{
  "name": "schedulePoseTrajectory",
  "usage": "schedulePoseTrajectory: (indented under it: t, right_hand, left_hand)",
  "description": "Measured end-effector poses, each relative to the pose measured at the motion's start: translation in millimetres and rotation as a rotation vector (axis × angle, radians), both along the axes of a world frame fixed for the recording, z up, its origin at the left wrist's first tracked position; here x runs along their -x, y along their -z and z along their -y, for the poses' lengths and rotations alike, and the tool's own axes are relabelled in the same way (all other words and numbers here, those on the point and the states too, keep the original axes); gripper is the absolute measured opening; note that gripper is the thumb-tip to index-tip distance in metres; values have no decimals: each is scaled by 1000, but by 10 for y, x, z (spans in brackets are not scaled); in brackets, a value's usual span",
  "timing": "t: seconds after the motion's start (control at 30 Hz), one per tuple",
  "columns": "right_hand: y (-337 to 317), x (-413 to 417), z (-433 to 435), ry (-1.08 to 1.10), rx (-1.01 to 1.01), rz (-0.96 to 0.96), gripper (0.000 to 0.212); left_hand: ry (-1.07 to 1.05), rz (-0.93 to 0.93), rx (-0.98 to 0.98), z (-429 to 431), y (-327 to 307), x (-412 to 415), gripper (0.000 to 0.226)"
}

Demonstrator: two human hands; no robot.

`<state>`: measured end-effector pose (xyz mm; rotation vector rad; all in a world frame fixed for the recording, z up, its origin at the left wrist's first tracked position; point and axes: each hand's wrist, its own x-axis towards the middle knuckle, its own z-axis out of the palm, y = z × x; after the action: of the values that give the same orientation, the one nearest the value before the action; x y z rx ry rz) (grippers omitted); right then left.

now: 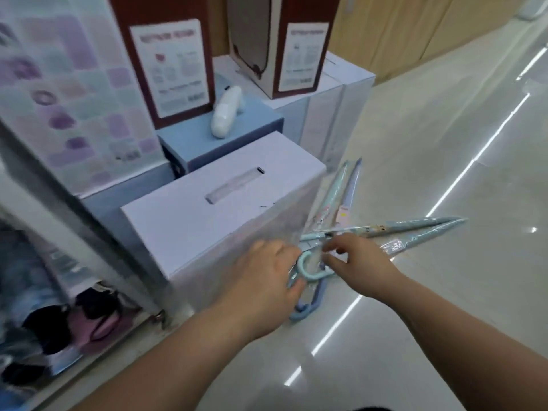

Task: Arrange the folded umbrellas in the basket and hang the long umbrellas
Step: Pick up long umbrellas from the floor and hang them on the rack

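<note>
Several long pastel umbrellas [351,188] in clear plastic sleeves are lying fanned out on the glossy cream tiled floor [444,307]. They are just beside a white cardboard box [207,221] with a slot cut in its top. Two are pointing away along the box and two are pointing right. Their curved handles are meeting under the hands.

Left hand [267,280] is gripping the pale mint hook handle [310,269], fingers above and thumb below. Right hand [360,262] is hovering over the wrapped shafts with fingers bent and thumb close to a fingertip; with the blur, cannot tell whether it is pinching the plastic. Blue-lilac hook handle [307,310] is lying on the floor just below the left hand.

Behind the white box, a blue box [237,134] is carrying a white rounded oblong item [225,114]. Two dark red cartons [142,10] further back are bearing white printed sheets [172,69]; the print is too blurred for reading. Small tags on the umbrella sleeves are unreadable too. Purple patterned poster [74,84] is standing at the left.
</note>
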<state>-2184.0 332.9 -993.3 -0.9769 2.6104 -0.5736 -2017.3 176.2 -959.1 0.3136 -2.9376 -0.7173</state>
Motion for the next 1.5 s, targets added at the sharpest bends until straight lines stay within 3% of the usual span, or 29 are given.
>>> schedulePoseTrajectory:
  t: [0.37, 0.53, 0.73, 0.87, 1.07, 1.37, 1.5]
  right_hand:
    - [1548, 901, -498, 183, -314, 15, 37]
    - [2008, 1054, -642, 259, -389, 57, 49]
    - [2311, 1436, -761, 65, -472, 27, 68]
    - [2447, 1648, -741, -70, -564, -28, 68]
    - [2478, 1790, -780, -236, -654, -181, 47]
    - [1959, 1575, -1167, -296, -595, -270, 27]
    - [1617, 1207, -1360, -224, -547, -255, 24]
  left_hand:
    - [1, 532, -24, -419, 1499, 1241, 55]
    - [27, 646, 7, -436, 1984, 1613, 53]
    - [107, 760, -35, -438, 2448, 1880, 46]
    - [125, 853, -49, -443, 2596, 1869, 49]
    - [89, 829, 9, -537, 2556, 1801, 27]
    - [35, 498, 84, -685, 2081, 1481, 19]
    - [76, 322, 129, -673, 1776, 1258, 10]
